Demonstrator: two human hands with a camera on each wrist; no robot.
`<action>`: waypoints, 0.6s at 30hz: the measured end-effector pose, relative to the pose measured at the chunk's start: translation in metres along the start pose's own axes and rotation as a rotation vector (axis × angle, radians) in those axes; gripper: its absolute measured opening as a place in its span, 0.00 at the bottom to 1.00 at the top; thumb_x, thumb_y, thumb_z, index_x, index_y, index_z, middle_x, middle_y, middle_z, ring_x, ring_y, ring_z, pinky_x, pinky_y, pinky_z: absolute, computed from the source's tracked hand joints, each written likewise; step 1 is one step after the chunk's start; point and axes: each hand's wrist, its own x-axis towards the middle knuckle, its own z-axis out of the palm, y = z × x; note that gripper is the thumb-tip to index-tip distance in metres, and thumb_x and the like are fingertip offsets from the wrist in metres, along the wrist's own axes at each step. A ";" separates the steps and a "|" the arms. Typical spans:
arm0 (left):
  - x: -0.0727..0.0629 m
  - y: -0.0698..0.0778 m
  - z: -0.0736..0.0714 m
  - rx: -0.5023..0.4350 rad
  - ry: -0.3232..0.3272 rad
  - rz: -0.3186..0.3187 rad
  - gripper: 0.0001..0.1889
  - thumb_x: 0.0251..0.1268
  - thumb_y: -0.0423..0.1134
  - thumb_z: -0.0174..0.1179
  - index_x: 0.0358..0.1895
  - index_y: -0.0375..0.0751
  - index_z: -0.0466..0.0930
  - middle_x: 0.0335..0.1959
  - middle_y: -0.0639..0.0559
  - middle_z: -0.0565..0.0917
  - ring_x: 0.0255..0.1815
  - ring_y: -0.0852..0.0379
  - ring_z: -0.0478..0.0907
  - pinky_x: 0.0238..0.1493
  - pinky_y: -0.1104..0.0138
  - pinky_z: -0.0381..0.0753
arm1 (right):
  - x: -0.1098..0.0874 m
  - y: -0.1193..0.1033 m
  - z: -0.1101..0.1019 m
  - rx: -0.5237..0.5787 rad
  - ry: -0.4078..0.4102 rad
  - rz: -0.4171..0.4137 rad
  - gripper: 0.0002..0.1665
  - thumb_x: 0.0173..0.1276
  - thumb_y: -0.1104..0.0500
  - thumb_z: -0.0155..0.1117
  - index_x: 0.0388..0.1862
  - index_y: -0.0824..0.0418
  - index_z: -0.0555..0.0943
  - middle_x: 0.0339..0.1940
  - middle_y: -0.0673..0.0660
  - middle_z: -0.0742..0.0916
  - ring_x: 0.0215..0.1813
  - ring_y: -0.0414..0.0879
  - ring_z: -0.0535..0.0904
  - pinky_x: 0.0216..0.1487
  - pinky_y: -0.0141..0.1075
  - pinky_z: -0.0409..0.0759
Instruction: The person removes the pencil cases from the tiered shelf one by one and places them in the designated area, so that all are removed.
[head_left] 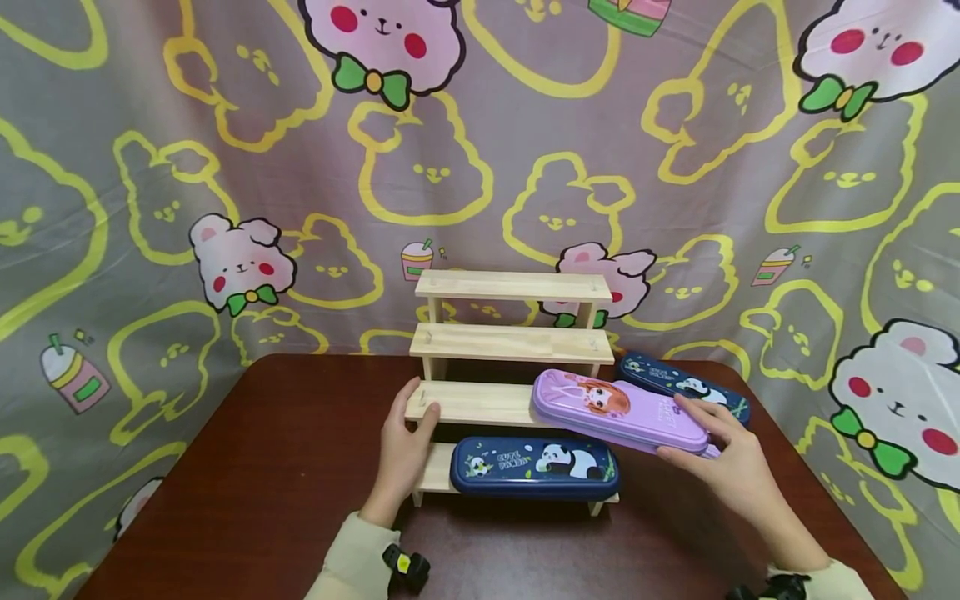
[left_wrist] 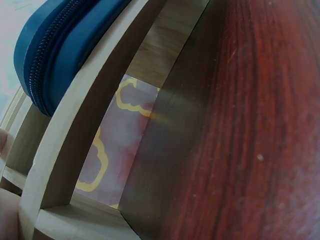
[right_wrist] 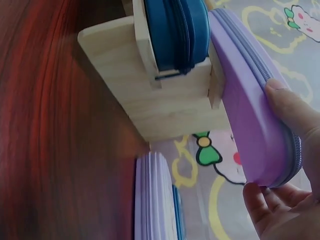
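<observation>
My right hand pinches the right end of a lilac pencil case with a printed girl. The case slants over the second step from the bottom of a pale wooden stepped rack, its left end on or just above that step; contact is unclear. My left hand holds the left end of the same step between thumb and fingers. A navy panda pencil case lies on the lowest step. In the right wrist view my thumb presses the lilac case near its zipper, fingers beneath.
Right of the rack, another navy panda pencil case lies on the dark wooden table. Beside it in the right wrist view is another lilac case. A patterned cloth hangs behind the table and at its sides.
</observation>
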 end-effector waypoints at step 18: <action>-0.001 0.001 0.001 -0.003 0.012 -0.007 0.29 0.71 0.43 0.60 0.73 0.49 0.65 0.71 0.50 0.68 0.73 0.53 0.59 0.71 0.52 0.57 | -0.023 0.023 -0.032 -0.057 0.062 0.139 0.47 0.58 0.46 0.77 0.75 0.52 0.68 0.65 0.65 0.72 0.59 0.65 0.63 0.41 0.14 0.60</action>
